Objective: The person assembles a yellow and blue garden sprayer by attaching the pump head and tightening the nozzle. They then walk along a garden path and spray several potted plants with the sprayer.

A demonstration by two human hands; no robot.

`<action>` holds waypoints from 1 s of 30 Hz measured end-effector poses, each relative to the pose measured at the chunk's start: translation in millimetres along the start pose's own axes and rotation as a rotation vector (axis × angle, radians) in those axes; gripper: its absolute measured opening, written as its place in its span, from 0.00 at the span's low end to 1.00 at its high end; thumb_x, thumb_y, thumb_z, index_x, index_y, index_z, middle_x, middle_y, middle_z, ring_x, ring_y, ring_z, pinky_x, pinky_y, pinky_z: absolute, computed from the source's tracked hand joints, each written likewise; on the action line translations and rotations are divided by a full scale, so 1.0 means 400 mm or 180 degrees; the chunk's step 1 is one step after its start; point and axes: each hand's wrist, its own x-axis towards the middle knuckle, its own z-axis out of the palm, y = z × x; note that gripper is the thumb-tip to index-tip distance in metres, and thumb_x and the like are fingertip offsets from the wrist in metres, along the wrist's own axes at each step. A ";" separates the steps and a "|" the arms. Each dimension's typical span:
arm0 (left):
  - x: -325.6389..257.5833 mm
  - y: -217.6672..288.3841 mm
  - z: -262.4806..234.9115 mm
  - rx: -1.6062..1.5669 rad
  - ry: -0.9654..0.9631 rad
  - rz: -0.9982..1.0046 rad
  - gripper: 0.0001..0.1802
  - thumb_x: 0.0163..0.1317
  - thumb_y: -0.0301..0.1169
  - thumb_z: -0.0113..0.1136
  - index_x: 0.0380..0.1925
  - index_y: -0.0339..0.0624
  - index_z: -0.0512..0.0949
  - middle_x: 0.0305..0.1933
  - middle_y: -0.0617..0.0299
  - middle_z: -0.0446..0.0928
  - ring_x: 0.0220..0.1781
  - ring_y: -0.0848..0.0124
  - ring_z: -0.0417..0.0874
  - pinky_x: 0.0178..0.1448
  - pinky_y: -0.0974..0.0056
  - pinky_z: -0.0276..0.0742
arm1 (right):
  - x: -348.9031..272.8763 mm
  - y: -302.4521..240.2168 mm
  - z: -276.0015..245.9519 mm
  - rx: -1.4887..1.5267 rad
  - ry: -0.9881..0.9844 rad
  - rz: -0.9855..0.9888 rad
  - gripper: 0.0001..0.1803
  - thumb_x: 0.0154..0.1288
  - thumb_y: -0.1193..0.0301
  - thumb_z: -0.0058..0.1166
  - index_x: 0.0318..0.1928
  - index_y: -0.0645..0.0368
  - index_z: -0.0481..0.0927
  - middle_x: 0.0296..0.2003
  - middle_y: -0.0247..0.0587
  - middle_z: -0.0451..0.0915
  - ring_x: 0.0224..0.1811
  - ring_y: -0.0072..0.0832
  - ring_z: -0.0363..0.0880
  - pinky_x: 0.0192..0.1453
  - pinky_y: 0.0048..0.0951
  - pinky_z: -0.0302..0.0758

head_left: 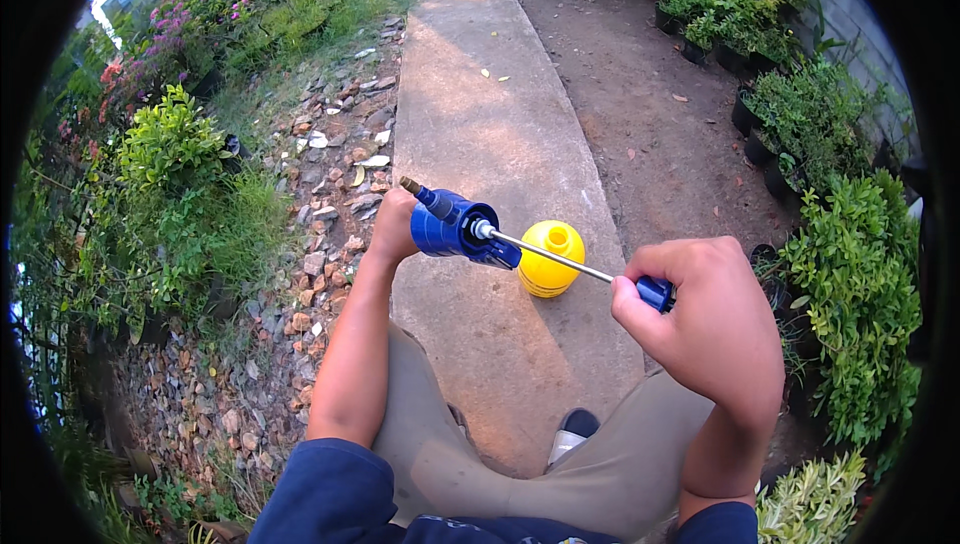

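Observation:
A blue sprayer pump head [440,228] with a brass-coloured nozzle is held in my left hand [395,224], its fingers mostly hidden behind the blue body. From the head a thin metal pump rod [550,256] runs out to the right, well extended. My right hand [700,314] is closed round the blue knob [655,293] at the rod's end, thumb and forefinger pinching it. Beyond the rod, a round yellow sprayer bottle [552,269] stands upright on the path with its mouth uncovered. The rod crosses in front of it in this view.
I sit low over a concrete path [480,94]. Loose stones [320,264] and a leafy bush [175,144] border it on the left. Bare soil [640,114], potted plants [760,134] and a grey block wall [850,14] lie to the right. A sandalled foot [572,434] rests below the bottle.

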 end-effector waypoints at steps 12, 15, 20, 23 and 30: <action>0.009 0.040 -0.007 -0.0256 -0.0145 0.0363 0.11 0.53 0.34 0.80 0.35 0.43 0.92 0.32 0.52 0.89 0.32 0.54 0.91 0.40 0.58 0.85 | -0.026 -0.049 -0.002 -0.1187 0.0364 -0.0599 0.10 0.63 0.66 0.67 0.28 0.58 0.87 0.25 0.43 0.77 0.25 0.46 0.82 0.32 0.47 0.77; -0.001 0.028 0.002 -0.0222 -0.0238 0.0117 0.10 0.53 0.33 0.80 0.32 0.42 0.90 0.32 0.50 0.89 0.32 0.54 0.91 0.40 0.57 0.85 | -0.010 -0.028 -0.008 -0.0940 0.0043 -0.0402 0.11 0.65 0.64 0.66 0.29 0.57 0.88 0.26 0.43 0.80 0.27 0.44 0.84 0.33 0.46 0.80; -0.010 0.011 0.006 -0.0169 -0.0301 0.0047 0.11 0.52 0.33 0.81 0.29 0.40 0.87 0.30 0.49 0.87 0.31 0.53 0.90 0.39 0.58 0.84 | 0.019 0.004 0.005 -0.0873 -0.0055 -0.0802 0.11 0.63 0.65 0.66 0.29 0.60 0.87 0.25 0.44 0.79 0.26 0.48 0.81 0.34 0.47 0.77; -0.008 0.018 -0.010 -0.0089 -0.0662 -0.0064 0.11 0.50 0.33 0.80 0.28 0.39 0.86 0.30 0.48 0.87 0.30 0.51 0.89 0.39 0.57 0.84 | 0.007 -0.007 0.003 -0.1298 -0.0102 -0.1022 0.12 0.64 0.65 0.65 0.28 0.61 0.87 0.24 0.45 0.78 0.26 0.49 0.81 0.34 0.48 0.78; -0.002 0.147 0.027 0.0707 -0.0554 0.0594 0.07 0.50 0.31 0.75 0.31 0.48 0.89 0.30 0.53 0.87 0.33 0.51 0.89 0.40 0.51 0.85 | 0.068 0.026 0.094 0.0221 -0.0770 0.0245 0.16 0.64 0.65 0.63 0.35 0.68 0.91 0.24 0.57 0.84 0.28 0.52 0.87 0.40 0.43 0.84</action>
